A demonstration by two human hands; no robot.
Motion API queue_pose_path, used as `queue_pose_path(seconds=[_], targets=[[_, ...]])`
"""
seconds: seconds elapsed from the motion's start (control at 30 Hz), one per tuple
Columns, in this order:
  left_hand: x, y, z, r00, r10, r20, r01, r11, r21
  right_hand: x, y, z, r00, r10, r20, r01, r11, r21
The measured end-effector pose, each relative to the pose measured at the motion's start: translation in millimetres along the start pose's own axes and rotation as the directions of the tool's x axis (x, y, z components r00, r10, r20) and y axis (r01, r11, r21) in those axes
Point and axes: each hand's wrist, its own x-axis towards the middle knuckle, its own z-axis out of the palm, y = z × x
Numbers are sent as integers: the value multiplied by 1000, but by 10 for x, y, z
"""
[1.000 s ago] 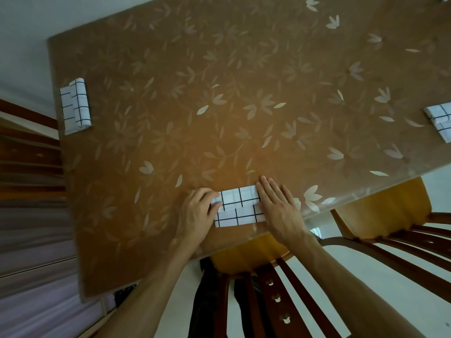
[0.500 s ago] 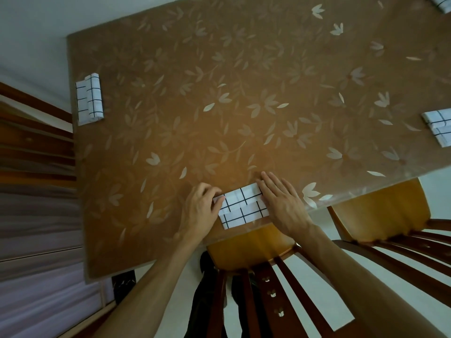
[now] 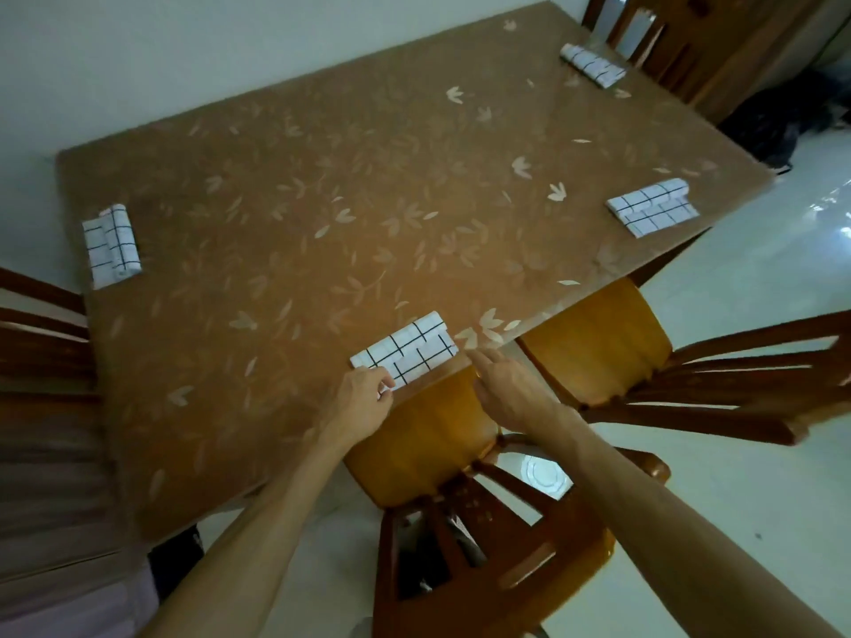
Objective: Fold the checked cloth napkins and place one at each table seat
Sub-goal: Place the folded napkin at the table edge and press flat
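Observation:
A folded white napkin with black checks point(image 3: 405, 349) lies at the near edge of the brown leaf-patterned table point(image 3: 322, 200). My left hand point(image 3: 366, 398) touches its near left corner with curled fingers. My right hand point(image 3: 504, 389) hovers just off its right end, fingers apart, holding nothing. Three more folded napkins lie at other seats: the left-end napkin point(image 3: 111, 245), the right-side napkin point(image 3: 653, 207) and the far-corner napkin point(image 3: 591, 65).
A wooden chair with an orange seat point(image 3: 428, 435) stands right under my hands, tucked to the table. A second chair point(image 3: 598, 338) sits to its right, another chair point(image 3: 644, 34) at the far corner, and chair slats point(image 3: 41, 343) at the left end. White floor lies to the right.
My right hand has lifted off the napkin and pulled back toward me. My left hand has slid to the napkin's corner. The view has swung, showing the right and far napkins.

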Motion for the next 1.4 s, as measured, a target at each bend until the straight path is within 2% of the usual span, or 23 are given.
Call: queue_pose_path(seconds=[0.1,0.37,0.6,0.77,1.0,1.2,1.4], targets=[[-140,199,23,993,19,117,-22,1000,22,-391,105,-51,996,76,44,-78,996,49],[-152,1078,43,975,61,215,-86,990,108,-1146,767,-439,964,260,48,-264,947,181],[31,2433,348,955,139,263,-174,978,118,-1767,1841,-1134,958,286,-27,-273,935,225],[94,3353,571,970,139,198,-149,988,38,-2180,2646,-1623,960,245,-136,-218,957,190],[284,4210,927,988,98,117,-92,994,-59,-2303,3532,-2027,970,193,-146,-166,970,180],[863,4614,1098,995,72,69,-65,992,-106,-1989,4135,-2191,972,190,-139,-163,969,184],[1778,4840,1284,998,39,40,-30,980,-194,-1237,4805,-2448,983,143,-115,-135,988,80]])
